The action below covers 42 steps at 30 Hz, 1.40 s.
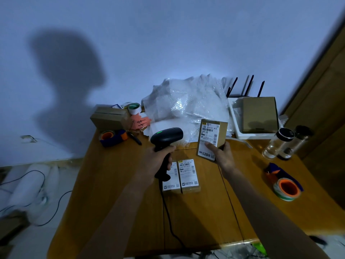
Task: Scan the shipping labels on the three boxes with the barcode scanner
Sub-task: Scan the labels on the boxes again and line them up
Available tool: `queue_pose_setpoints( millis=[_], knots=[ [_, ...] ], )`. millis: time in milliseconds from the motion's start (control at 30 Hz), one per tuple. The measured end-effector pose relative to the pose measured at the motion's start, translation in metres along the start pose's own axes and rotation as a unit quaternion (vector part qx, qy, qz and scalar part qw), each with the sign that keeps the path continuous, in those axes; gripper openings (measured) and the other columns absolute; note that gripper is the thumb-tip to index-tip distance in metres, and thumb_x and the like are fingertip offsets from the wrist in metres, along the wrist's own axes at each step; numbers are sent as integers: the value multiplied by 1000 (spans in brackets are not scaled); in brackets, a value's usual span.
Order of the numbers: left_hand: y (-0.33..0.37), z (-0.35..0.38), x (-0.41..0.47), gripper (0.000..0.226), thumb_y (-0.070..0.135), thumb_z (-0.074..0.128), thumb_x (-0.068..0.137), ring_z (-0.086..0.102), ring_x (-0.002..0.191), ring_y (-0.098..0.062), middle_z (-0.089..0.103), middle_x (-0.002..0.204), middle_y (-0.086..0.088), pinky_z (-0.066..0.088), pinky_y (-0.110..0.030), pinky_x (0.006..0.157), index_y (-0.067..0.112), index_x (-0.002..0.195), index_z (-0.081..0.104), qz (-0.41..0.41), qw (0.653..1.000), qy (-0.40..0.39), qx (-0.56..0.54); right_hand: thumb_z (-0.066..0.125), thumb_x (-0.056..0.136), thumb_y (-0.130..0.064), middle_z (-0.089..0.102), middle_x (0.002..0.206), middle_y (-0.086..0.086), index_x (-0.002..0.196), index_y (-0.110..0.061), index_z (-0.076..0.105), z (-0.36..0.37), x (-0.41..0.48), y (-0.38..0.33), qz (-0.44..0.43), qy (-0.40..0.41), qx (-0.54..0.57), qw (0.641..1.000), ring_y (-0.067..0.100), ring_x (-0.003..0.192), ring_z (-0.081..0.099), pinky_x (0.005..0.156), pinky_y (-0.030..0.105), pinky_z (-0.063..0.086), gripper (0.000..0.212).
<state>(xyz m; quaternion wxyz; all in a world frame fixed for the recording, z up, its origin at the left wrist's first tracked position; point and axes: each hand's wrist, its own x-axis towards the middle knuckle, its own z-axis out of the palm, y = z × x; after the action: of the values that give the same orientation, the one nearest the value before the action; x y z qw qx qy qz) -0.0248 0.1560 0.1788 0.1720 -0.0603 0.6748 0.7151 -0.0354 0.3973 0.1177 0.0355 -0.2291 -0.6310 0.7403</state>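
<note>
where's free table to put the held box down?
Bare wood lies right of the two flat boxes, between them and the near tape dispenser. The table's near-left stretch is also free. The back is crowded: bubble wrap, another dispenser, bottles. The right hand holds the box, the left hand the scanner.

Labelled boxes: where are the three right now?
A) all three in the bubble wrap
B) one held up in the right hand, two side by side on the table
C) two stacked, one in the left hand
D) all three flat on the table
B: the right hand holds one box label-up, the other two boxes lie side by side on the table, and the left hand grips the barcode scanner.
</note>
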Motion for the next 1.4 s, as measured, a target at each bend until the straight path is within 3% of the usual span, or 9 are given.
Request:
queue_pose_setpoints(
  millis=[500, 700, 933, 1100, 1233, 1400],
  knots=[
    [0, 0, 0, 19, 24, 77, 87, 54, 51, -20, 60, 62, -6, 47, -34, 58, 16, 72, 69, -1, 1000, -6, 6, 81, 86, -24, 68, 116, 1, 138, -16, 46, -1, 6, 5, -5, 3, -4, 1000, 20, 99, 71, 82, 40, 62, 64],
    [0, 1, 1, 17, 24, 76, 87, 54, 51, -20, 60, 62, -6, 47, -34, 58, 16, 74, 70, -4, 1000, -8, 4, 80, 87, -23, 66, 110, -3, 138, -16, 46, -3, 6, 4, 2, 6, 4, 1000, 16, 94, 69, 72, 33, 60, 61],
    [-2, 2, 2, 18, 23, 76, 88, 53, 51, -20, 59, 62, -6, 47, -33, 56, 13, 75, 68, -1, 1000, -11, 5, 80, 86, -24, 67, 113, -1, 133, -19, 48, -4, 8, 6, 6, 12, 1, 1000, 17, 96, 69, 79, 37, 61, 58],
    [-5, 0, 5, 21, 26, 77, 86, 54, 52, -21, 59, 63, -7, 47, -35, 59, 14, 73, 67, -4, 1000, -12, 9, 80, 87, -24, 66, 108, -3, 129, -19, 48, -4, 8, 7, 14, 17, -3, 1000, 15, 92, 69, 71, 34, 60, 52],
    [-10, -2, 4, 19, 24, 75, 89, 53, 51, -21, 58, 63, -7, 46, -35, 60, 10, 78, 65, -15, 1000, -3, 4, 83, 83, -35, 69, 102, 7, 116, -15, 47, -6, 7, 12, 55, 30, -30, 998, 21, 88, 72, 66, 37, 62, 53],
    [-18, -3, 4, 17, 21, 73, 90, 52, 52, -19, 58, 62, -5, 46, -36, 63, 13, 78, 65, -38, 999, 2, -17, 83, 83, -38, 72, 104, 9, 122, -8, 53, -20, 9, 31, 79, 18, -56, 995, 24, 89, 73, 67, 38, 63, 58]
  ],
)
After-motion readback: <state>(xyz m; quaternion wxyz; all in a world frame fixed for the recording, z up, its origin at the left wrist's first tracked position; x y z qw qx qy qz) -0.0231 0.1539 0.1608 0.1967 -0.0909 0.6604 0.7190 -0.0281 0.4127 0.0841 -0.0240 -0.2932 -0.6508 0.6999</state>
